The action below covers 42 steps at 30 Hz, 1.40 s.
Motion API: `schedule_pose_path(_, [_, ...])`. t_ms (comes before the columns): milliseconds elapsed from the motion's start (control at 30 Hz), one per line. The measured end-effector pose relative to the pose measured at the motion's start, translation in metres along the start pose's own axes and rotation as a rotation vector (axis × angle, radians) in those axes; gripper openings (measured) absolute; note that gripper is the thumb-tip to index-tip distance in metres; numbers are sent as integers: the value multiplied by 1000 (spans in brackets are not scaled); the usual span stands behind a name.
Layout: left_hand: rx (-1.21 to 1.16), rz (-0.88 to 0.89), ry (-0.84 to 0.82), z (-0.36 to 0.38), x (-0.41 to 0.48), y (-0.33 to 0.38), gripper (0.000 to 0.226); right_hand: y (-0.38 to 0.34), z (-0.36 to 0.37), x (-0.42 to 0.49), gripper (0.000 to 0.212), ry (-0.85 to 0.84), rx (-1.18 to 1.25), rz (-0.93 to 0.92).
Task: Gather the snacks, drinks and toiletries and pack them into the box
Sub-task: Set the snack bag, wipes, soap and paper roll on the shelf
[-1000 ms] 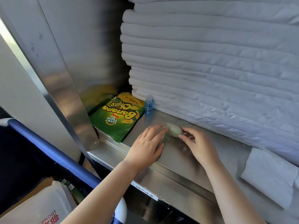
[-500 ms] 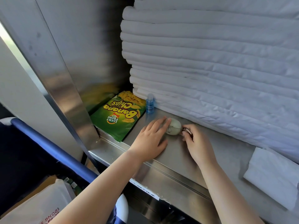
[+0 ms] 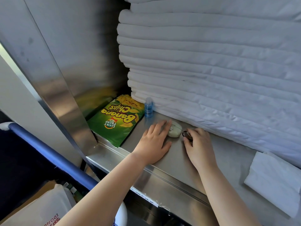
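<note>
By soap [image 3: 175,131]: L grip [image 3: 154,144] flat, R grip [image 3: 197,144] round ring [image 3: 185,133]

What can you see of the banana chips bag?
Glossy green bag with yellow "Banana Chips" lettering, a "Lucky Fresh" logo and pictured chips, print upside down to the camera. It lies flat at the left end of the steel shelf beside the metal side wall, which mirrors it, near corner at the front lip. A small blue bottle stands by its right edge; contact unclear. Neither the left hand nor the right hand touches it.
</note>
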<state>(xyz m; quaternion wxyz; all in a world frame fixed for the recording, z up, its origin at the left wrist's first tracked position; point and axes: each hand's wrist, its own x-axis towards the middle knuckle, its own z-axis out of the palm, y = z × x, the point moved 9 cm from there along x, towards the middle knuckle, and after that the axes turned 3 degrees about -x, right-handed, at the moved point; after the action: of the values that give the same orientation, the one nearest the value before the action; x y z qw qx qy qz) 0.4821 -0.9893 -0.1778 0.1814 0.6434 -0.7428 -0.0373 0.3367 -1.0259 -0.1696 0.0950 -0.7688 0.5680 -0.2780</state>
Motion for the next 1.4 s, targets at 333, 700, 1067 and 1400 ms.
schedule_pose_path(333, [-118,-35,157,-25,-41,-10,29,-36,2,11,34,49,44,-138])
schedule_pose_path(700, [-149,-70,162,-29,-41,-10,30,-64,25,47,31,76,-21,-140])
schedule_pose_path(1067, [-139,-86,111,-26,-41,-9,31,-65,22,41,42,35,-17,-178])
schedule_pose_path(1400, [-88,107,-44,-4,-15,36,34,32,-76,-76,45,184,-259,165])
